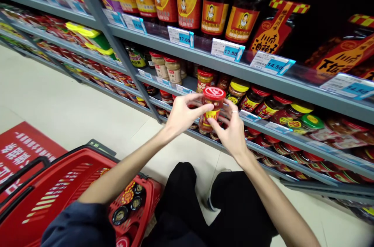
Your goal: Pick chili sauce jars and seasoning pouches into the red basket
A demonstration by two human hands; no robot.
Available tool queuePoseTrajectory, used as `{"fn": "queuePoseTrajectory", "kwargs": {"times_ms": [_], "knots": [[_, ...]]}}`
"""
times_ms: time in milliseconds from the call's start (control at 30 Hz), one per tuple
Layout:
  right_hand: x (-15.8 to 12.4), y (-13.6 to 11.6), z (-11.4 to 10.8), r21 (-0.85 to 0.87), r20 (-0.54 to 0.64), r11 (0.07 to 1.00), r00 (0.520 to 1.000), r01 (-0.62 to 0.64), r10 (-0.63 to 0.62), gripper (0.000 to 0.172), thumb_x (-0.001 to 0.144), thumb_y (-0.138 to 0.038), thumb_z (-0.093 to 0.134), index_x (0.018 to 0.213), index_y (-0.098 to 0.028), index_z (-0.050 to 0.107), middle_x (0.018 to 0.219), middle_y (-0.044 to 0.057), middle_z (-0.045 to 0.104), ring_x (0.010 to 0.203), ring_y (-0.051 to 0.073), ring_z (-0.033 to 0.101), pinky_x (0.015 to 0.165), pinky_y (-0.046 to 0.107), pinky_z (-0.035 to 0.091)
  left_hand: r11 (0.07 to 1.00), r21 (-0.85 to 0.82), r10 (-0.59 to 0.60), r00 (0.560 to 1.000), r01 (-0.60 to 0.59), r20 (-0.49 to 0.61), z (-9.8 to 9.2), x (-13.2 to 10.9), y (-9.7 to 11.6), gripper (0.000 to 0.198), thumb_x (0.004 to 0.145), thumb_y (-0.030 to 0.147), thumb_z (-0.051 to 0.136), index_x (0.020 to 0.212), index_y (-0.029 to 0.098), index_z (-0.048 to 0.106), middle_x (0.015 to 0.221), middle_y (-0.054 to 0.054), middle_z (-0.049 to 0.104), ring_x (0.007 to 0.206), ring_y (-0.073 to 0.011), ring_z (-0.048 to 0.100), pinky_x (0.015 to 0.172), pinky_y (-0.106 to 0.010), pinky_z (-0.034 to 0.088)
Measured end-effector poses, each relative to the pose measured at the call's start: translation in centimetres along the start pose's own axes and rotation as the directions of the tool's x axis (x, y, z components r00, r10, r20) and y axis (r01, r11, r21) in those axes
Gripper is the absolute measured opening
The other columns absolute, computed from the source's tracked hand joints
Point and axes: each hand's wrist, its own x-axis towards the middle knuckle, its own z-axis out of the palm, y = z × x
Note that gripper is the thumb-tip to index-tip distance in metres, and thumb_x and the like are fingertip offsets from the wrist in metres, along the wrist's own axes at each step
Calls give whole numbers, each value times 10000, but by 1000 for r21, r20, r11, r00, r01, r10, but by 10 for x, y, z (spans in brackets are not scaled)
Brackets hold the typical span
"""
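One red-lidded jar (210, 110) between two hands' fingers (201, 110).

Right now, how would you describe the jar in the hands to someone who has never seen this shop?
Look at the grey shelves of sauce jars. In front of the lower rows, the left hand and the right hand hold a small jar between them. It alone is off the shelf, with a red lid and a yellow label.

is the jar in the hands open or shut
Shut: the red lid sits on the jar, which is held upright between the left hand and right hand.
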Motion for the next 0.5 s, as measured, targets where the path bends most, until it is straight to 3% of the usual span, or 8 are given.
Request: {"fn": "queuePoseTrajectory", "kwargs": {"times_ms": [133, 233, 400, 500], "knots": [[-36, 21, 10, 132, 87, 970, 977, -206, 195, 787, 832, -413, 822, 1486, -275, 406, 1383, 126, 653, 1227, 293, 678, 990, 493, 628, 978, 51, -201, 980, 201, -11, 9, -40, -24, 405, 762, 437, 849, 1043, 150, 796, 954, -83, 805, 842, -241, 739, 758, -329, 596], [-48, 36, 11, 175, 124, 938, 952, -298, 279, 816, 817, -409, 834, 1493, -282, 397, 1412, 130, 638, 1232, 288, 677, 1010, 505, 613, 969, 32, -247, 969, 246, 14, 15, -53, -42, 415, 764, 448, 855, 1048, 153, 788, 975, -86, 801, 864, -236, 734, 798, -339, 595], [-48, 45, 4, 296, 99, 899, 947, -322, 306, 726, 841, -450, 806, 1446, -270, 446, 1467, 132, 608, 1287, 279, 646, 1068, 493, 576, 933, -240, -271, 962, 268, 22, 21, -61, -54, 426, 907, 501, 709, 1142, 148, 750, 1128, -110, 773, 1011, -234, 724, 886, -341, 595], [-45, 41, 1, 337, 90, 879, 940, -339, 328, 688, 857, -481, 783, 1432, -248, 484, 1454, 133, 624, 1293, 285, 647, 1124, 503, 532, 909, -297, -303, 953, 293, 15, 24, -72, -59, 404, 921, 492, 697, 1138, 156, 750, 1168, -106, 768, 1060, -235, 723, 940, -333, 579]]}}
